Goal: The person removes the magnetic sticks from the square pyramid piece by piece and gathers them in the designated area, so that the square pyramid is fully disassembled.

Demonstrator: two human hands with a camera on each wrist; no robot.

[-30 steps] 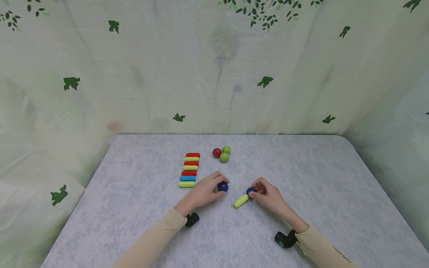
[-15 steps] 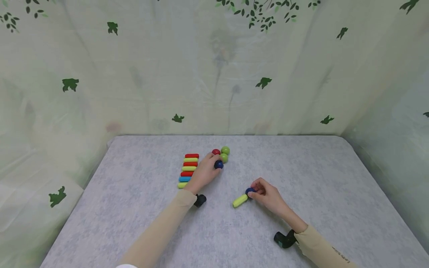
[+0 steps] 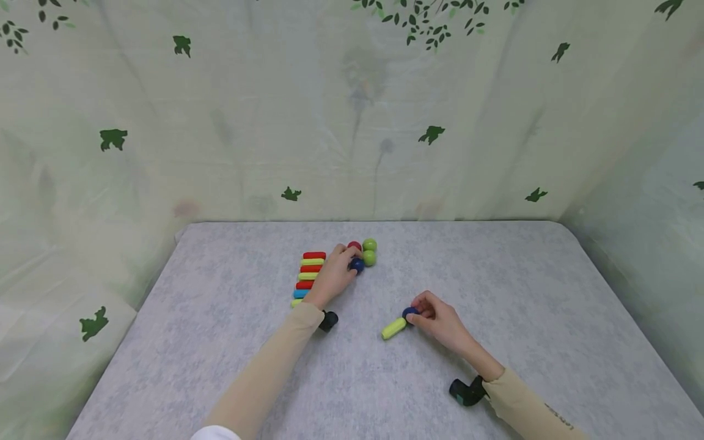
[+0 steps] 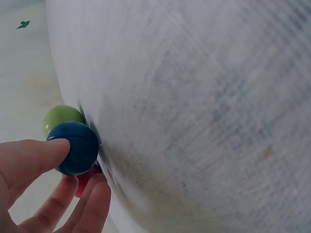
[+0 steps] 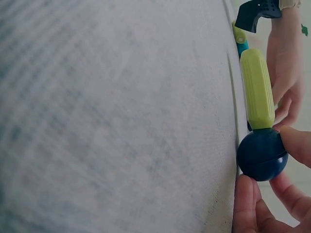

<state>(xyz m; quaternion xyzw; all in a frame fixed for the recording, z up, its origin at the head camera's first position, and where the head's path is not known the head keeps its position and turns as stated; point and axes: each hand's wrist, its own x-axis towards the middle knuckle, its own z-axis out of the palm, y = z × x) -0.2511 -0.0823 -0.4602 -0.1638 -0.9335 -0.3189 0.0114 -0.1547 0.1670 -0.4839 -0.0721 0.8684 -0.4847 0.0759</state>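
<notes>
My left hand (image 3: 334, 276) pinches a dark blue ball (image 3: 357, 266) on the far part of the table, right by two green balls (image 3: 370, 258) and a red ball (image 3: 354, 245). In the left wrist view my thumb presses the blue ball (image 4: 77, 154); a green ball (image 4: 59, 115) and the red ball (image 4: 86, 182) show behind it. Nearer to me, my right hand (image 3: 444, 325) pinches a second blue ball (image 5: 262, 158). A yellow-green ribbed rod (image 5: 257, 90) meets that ball end-on and lies on the table.
A column of short red, yellow-green and blue rods (image 3: 311, 261) lies left of my left hand, partly covered by it. The grey-patterned table (image 3: 495, 275) backs onto a hanging cloth (image 3: 247, 122) with leaf prints. Black wrist cameras (image 3: 467, 392) sit on both wrists.
My left hand has carried its blue ball away from me and slightly left, up to the red and green balls. The right hand has stayed in place on its blue ball.
</notes>
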